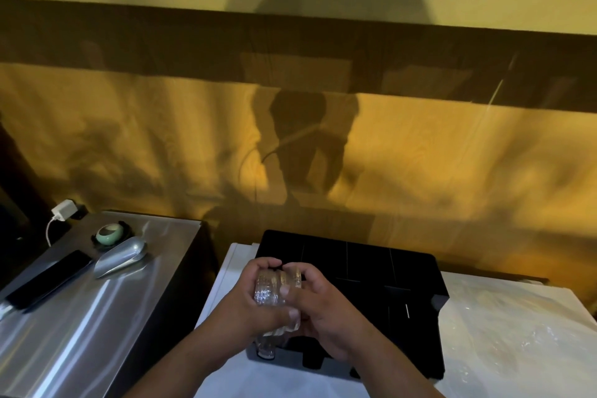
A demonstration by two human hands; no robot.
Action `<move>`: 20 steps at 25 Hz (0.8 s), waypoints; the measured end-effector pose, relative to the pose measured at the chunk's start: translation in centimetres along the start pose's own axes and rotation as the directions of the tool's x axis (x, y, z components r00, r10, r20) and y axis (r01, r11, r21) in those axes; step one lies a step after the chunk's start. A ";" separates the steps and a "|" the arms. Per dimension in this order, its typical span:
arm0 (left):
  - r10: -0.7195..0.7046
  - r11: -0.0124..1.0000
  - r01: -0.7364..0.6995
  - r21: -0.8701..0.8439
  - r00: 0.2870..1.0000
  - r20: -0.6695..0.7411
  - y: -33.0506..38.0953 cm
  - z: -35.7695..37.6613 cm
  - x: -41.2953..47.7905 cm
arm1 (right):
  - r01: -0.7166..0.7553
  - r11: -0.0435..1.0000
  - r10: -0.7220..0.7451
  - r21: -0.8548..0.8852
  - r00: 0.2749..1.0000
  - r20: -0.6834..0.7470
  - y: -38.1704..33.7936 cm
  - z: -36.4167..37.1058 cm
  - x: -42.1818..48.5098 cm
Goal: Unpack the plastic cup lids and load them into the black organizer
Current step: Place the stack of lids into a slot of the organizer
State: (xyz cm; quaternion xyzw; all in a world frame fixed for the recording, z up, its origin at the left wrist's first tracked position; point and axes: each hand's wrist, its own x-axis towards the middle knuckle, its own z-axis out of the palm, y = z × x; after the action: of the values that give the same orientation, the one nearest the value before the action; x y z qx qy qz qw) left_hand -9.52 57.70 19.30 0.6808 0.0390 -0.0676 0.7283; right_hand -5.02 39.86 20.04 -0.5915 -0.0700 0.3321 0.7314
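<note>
A stack of clear plastic cup lids (273,289) is clasped between both hands above the front left part of the black organizer (371,271). My left hand (255,304) wraps the stack from the left and below. My right hand (318,310) grips it from the right, thumb across the lids. The organizer stands on a white surface (226,287) and has several narrow compartments. At its front left slot some clear plastic (266,349) shows below my hands. The lower end of the stack is hidden by my fingers.
Crinkled clear plastic wrap (517,333) lies on the white surface to the right of the organizer. To the left stands a steel counter (97,317) with a metal scoop (121,257), a dark phone (48,278), a small green bowl (109,233) and a white charger (63,210). A yellow wall rises behind.
</note>
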 end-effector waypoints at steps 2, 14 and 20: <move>0.016 1.000 -0.016 0.024 1.000 -0.009 -0.1 0.3 -0.1 | 0.001 1.000 -0.002 0.020 1.000 0.011 0.1 0.1 0.0; 0.094 0.994 -0.090 0.059 0.993 -0.068 0.8 0.2 -1.0 | -0.076 0.996 0.077 0.045 0.997 -0.018 0.8 1.2 0.8; 0.121 0.992 -0.116 0.053 0.988 -0.098 0.8 -0.2 -1.2 | -0.141 0.987 0.138 0.070 0.989 0.052 0.6 1.5 0.6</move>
State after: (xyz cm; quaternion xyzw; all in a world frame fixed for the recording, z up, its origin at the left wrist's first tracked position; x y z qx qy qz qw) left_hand -10.63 57.99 20.22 0.7016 0.0336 0.0094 0.7118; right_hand -5.58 41.48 19.80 -0.5596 -0.0332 0.3986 0.7258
